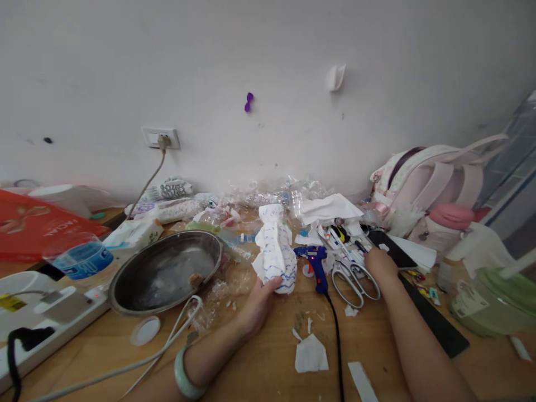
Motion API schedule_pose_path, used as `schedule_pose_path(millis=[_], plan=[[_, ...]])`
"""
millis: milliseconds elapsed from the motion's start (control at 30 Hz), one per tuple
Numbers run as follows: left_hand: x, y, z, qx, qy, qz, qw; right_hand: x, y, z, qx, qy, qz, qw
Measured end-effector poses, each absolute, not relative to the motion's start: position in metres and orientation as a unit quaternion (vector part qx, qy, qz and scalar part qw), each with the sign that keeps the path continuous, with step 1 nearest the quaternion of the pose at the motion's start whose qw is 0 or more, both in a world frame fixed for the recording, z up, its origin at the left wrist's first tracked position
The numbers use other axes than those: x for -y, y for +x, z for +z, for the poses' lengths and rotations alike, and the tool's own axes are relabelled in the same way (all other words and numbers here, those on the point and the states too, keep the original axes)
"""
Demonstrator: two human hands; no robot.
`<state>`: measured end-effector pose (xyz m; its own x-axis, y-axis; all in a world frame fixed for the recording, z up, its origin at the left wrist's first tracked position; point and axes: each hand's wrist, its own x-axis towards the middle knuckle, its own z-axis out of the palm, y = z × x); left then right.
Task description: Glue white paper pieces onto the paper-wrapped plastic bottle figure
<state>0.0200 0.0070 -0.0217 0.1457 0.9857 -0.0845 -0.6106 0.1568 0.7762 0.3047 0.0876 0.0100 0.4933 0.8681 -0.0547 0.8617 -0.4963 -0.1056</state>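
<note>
My left hand [259, 304] grips the lower end of a bottle-shaped form wrapped in white paper [274, 248]. Blue wavy lines run across the paper, and one loose flap sticks out at its left. My right hand [381, 267] reaches into the clutter of pens at the right, its fingers closed on a dark pen [359, 245]; the fingertips are partly hidden. Between my hands lies a blue glue gun [317, 267] with a lit red light. Grey-handled scissors [349, 283] rest just left of my right hand.
A metal basin [165, 273] and a white power strip [54, 329] stand at left. Crumpled clear plastic [259, 195] lines the wall. A pink backpack [427, 176] and a green container [489, 301] are at right. The glue gun's black cord [337, 340] runs to the front edge.
</note>
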Motion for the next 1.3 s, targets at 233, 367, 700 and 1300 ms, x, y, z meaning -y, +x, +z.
schedule_pose_path(millis=[233, 367, 700, 1300], plan=[[-0.007, 0.021, -0.021, -0.305, 0.314, 0.571, 0.694, -0.093, 0.314, 0.002, 0.511, -0.850, 0.078, 0.105], [-0.005, 0.021, -0.019, -0.311, 0.312, 0.570, 0.694, -0.096, 0.311, 0.002, 0.534, -0.811, 0.100, 0.216], [-0.005, 0.021, -0.017, -0.317, 0.298, 0.556, 0.708, -0.088, 0.287, 0.017, 0.413, -0.494, 0.437, 0.628], [-0.008, 0.018, -0.019, -0.319, 0.285, 0.546, 0.720, -0.076, 0.262, 0.025, 0.262, -0.284, 0.637, 0.667]])
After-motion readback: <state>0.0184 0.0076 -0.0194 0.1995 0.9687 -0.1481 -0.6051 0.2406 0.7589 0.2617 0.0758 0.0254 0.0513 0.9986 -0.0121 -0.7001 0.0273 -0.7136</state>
